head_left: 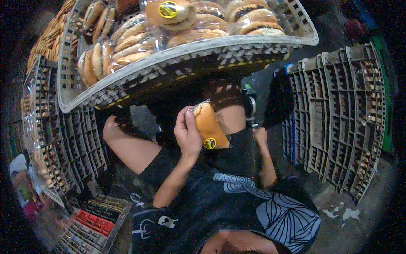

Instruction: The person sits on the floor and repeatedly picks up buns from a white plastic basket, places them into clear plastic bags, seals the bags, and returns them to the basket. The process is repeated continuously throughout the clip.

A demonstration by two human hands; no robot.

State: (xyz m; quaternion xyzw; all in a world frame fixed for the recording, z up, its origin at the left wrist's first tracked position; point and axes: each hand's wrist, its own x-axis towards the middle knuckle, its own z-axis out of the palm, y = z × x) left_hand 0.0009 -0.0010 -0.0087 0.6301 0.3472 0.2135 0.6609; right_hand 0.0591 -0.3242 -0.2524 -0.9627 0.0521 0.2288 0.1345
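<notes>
- Wrapped bun (pixel 210 125), one: golden-brown, in clear film, a round yellow-and-black sticker near its lower end; held over the lap, below the crate's front wall; underside hidden.
- Left hand (pixel 188 133), one: gripping the bun by its upper left side, thumb on the near face; the other fingers partly hidden.
- Right hand (pixel 261 136), one: at the lower end of a dark tool; fingers small and blurred, so whether they are closed around it cannot be told.
- Dark tool (pixel 250 106), one: a pale rounded part visible; outline lost against the shadows.
- Large pale crate (pixel 186 55), one: slatted, holding bagged buns (pixel 131 44), several layers deep; far side cut off by the upper edge.
- Crate on the right (pixel 334 114), one: gridded face outward; contents mostly hidden.
- Crate on the left (pixel 80 144), one: partly covered by the large crate.
- Red item (pixel 94 222), lower left: kind unclear.
</notes>
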